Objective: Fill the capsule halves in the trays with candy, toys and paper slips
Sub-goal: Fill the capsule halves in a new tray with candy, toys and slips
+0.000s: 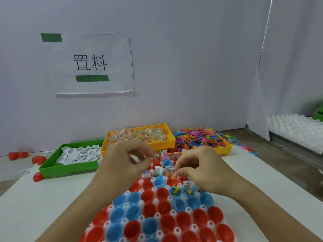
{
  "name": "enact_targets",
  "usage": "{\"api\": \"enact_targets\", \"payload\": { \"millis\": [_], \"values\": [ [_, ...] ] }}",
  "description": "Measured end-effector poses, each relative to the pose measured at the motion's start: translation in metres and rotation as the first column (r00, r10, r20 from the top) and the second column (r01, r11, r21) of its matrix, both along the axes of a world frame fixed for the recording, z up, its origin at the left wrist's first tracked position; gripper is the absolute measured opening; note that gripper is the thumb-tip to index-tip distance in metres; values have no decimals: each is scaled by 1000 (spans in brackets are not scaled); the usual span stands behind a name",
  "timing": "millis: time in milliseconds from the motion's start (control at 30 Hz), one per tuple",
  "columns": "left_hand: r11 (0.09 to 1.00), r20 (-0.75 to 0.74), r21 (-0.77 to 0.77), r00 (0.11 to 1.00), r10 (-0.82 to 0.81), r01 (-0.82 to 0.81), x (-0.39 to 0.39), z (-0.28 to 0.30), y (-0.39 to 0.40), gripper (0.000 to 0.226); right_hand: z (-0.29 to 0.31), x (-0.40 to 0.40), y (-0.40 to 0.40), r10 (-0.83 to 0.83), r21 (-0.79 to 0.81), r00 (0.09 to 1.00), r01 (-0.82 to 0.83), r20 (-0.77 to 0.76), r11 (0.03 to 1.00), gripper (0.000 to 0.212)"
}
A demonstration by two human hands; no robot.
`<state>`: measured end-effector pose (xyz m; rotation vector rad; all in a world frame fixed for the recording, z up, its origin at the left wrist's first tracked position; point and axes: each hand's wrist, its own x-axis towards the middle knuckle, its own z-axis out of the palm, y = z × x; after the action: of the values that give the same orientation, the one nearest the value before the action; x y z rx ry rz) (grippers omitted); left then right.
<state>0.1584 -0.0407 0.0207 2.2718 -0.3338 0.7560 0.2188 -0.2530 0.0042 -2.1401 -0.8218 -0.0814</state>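
White capsule tray (176, 230) sits centre on a pale mat (43, 206), its red and blue capsule halves (148, 196) open side up. Near rows look bare inside; far rows by the hands carry paper slips, candy and a toy. One blue half holds a yellow toy figure (176, 190).

Back edge: three bins just beyond the tray, in front of the white wall. Green bin (52, 169) at left with folded paper slips (76, 154). Yellow bin (162, 144) in the middle with wrapped candy packets (139, 134). Second yellow bin (225, 148) at right heaped with coloured toy figures (195, 139), some spilled over its right rim onto the table. Loose red halves (37, 177) lie left of the green bin. A stack of white trays (293, 128) stands far right, well apart. Open mat on both sides of the capsule tray.

Left hand (125, 161) hovers over the tray's far left rows, fingers curled, thumb and forefinger close together; motion blur, cannot tell whether anything is between them.

Right hand (204, 170) is over the far right rows, fingers curled, thumb and forefinger pinching a small candy packet (173, 176) just above a half
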Motion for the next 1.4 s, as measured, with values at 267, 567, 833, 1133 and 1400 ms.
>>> {"api": "enact_targets", "payload": {
  "millis": [267, 567, 833, 1133, 1400],
  "values": [
    [987, 4, -82, 990, 142, -141, 7, 13, 44, 23, -7, -1, 3, 83, -229, 996, -75, 24, 971, 18],
    [795, -118, -359, 869, 481, -489, 27, 0, 128, 16, -14, 0, 8, 75, -276, 994, -52, 74, 960, 9],
    [783, -276, 138, 736, 618, -606, 66, -35, 166, 7, -17, 4, 7, 123, -334, 981, -65, 153, 940, 10],
    [747, -435, 415, 608, 664, -519, 97, -37, 163, 22, -15, 4, 3, 81, -142, 973, -51, 215, 989, 11],
    [735, -430, 371, 596, 678, -568, 102, -33, 166, 14, -13, 9, 0, 55, -39, 976, -47, 212, 998, 14]
  ]
}}
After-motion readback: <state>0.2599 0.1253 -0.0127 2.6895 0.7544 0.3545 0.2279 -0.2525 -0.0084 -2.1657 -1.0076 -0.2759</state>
